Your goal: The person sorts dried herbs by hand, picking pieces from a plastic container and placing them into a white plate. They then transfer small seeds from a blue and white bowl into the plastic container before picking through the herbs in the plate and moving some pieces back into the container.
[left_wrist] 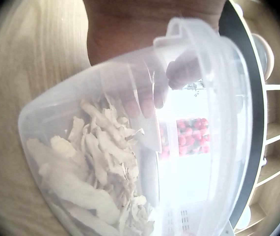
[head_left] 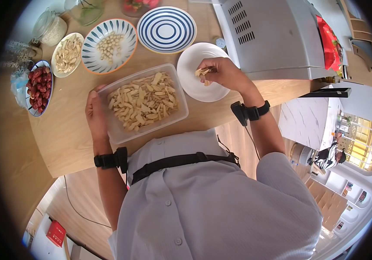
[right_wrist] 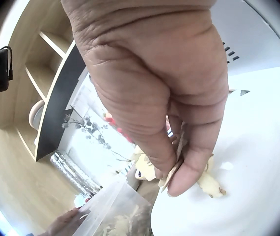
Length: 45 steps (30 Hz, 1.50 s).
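My right hand [head_left: 224,74] pinches a few pale yellow dried slices [head_left: 205,72] between thumb and fingers, above a white plate [head_left: 190,90]. In the right wrist view the slices [right_wrist: 209,184] stick out on both sides of the fingertips. My left hand [head_left: 96,113] grips the left side of a clear plastic container [head_left: 183,102], its fingers [left_wrist: 147,101] showing through the wall in the left wrist view. Many more such slices [head_left: 145,102] fill the container, which stands left of the white plate near the table's front edge.
Along the back stand a blue-ringed plate [head_left: 166,30], a patterned plate [head_left: 91,60] with pale round pieces, a small dish of slices [head_left: 67,54], and a dish of red dates [head_left: 38,89]. Glass jars [head_left: 49,28] are behind. A grey appliance [head_left: 272,34] borders the right.
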Available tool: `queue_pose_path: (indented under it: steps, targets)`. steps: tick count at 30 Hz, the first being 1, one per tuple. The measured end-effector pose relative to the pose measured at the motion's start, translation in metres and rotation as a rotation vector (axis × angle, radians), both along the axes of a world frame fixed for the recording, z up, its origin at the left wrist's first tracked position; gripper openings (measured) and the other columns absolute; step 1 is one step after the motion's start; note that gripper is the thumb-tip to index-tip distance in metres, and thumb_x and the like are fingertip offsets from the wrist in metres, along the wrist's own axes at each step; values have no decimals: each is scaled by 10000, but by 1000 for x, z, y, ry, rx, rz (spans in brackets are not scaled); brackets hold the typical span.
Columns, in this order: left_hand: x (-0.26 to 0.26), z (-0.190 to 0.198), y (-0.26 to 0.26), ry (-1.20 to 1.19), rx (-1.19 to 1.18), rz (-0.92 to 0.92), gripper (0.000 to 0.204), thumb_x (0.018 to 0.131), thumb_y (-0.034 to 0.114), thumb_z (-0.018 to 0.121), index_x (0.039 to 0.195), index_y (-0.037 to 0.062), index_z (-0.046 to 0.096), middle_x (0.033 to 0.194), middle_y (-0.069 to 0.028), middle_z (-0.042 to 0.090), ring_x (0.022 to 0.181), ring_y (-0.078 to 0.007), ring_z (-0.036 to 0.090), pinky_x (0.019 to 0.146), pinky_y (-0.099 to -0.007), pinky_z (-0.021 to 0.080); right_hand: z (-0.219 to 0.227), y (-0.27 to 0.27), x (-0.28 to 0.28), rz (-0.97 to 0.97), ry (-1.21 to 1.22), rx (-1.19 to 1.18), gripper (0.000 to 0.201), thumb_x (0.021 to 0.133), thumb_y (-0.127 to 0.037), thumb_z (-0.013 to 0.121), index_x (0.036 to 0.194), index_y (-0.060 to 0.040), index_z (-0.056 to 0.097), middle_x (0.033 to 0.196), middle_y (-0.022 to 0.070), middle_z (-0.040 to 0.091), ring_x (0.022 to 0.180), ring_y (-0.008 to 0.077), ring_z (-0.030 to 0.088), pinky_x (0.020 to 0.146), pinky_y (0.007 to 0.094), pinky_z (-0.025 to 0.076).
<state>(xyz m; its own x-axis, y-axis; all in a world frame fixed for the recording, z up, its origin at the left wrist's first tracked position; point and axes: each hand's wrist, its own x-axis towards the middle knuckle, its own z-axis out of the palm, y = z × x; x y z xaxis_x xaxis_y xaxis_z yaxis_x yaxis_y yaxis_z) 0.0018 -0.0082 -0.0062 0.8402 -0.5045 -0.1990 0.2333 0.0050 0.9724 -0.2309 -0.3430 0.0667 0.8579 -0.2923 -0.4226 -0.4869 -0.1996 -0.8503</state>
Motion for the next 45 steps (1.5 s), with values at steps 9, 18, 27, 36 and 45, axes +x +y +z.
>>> queue_pose_path:
  steps: [9,18,27,36,45]
  targets:
    - [-2,4,0,34,-16,0,425,1126,354,469,1238,4,683,1145,-43,697,1071,-121,611,991,-281,477,15,6,3,-27,-32,-65,178,900,52,709,1077,34,709,943,68,745,813,144,685,783,286,557]
    - [-1,2,0,-7,15,1,422,1128,353,467,1242,8,683,1147,-35,687,1067,-115,598,983,-278,476,7,8,2,33,-73,-369,205,872,69,660,1063,12,707,910,103,731,786,180,708,763,302,559]
    - [2,-5,2,-24,-3,-17,427,1131,347,457,1250,1,678,1166,-45,692,1092,-127,607,996,-293,473,7,5,-7,-8,-83,-340,303,879,116,624,1151,9,702,1129,102,740,1001,215,725,814,314,616]
    - [2,-3,3,27,-23,-12,432,1132,354,451,1256,2,669,1163,-51,692,1086,-130,609,1002,-292,466,0,-2,-11,-107,-103,-290,214,955,91,625,1135,17,713,1075,88,751,979,191,739,760,296,626]
    - [2,-4,3,23,-35,-11,417,1131,338,454,1247,1,671,1157,-46,691,1084,-130,608,999,-291,465,-1,-1,-19,-207,-250,-519,189,939,73,642,1104,12,713,1032,119,768,885,200,755,732,303,615]
